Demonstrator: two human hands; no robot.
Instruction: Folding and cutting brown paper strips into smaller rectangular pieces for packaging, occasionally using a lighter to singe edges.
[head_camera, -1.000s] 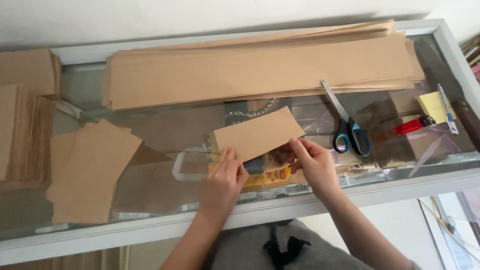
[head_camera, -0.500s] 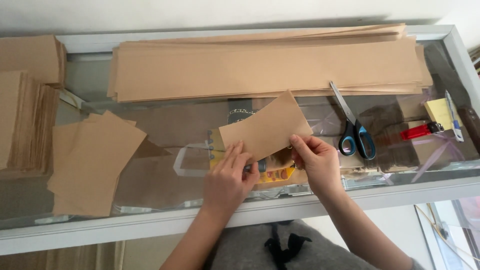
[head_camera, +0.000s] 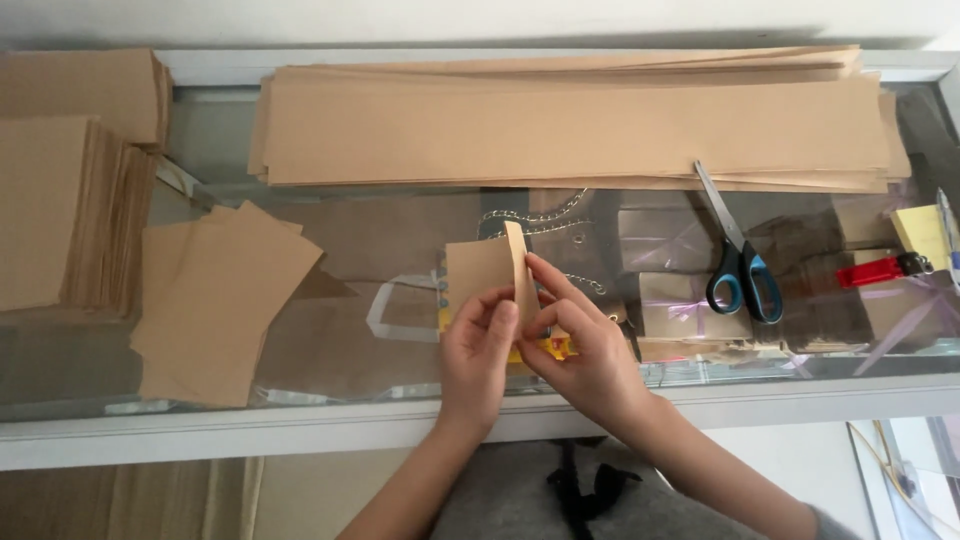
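A small brown paper piece (head_camera: 480, 275) is held at the centre of the frame, above a glass-topped counter (head_camera: 420, 420). The piece is folded, with its right flap standing up on edge. The left hand (head_camera: 478, 355) is closed on the lower part of the piece, fingers in front. The right hand (head_camera: 580, 345) is pinched on the raised flap, its fingers laid along the fold. The two hands are together, touching at the fingertips.

Behind the hands, across the upper part of the frame, a long stack of brown paper strips (head_camera: 570, 125) is laid on the counter. Blue-handled scissors (head_camera: 735, 255) are found right of centre, blades resting on the lower edge of that stack. A loose pile of cut sheets (head_camera: 220, 300) lies at centre left, well apart from the hands. Thicker stacks (head_camera: 70, 190) are seen at the upper left edge. A red tool (head_camera: 880, 270) and a yellow pad (head_camera: 925, 232) are noted at the right edge. A chain (head_camera: 530, 215) and wrapped boxes (head_camera: 680, 305) are visible under the glass.
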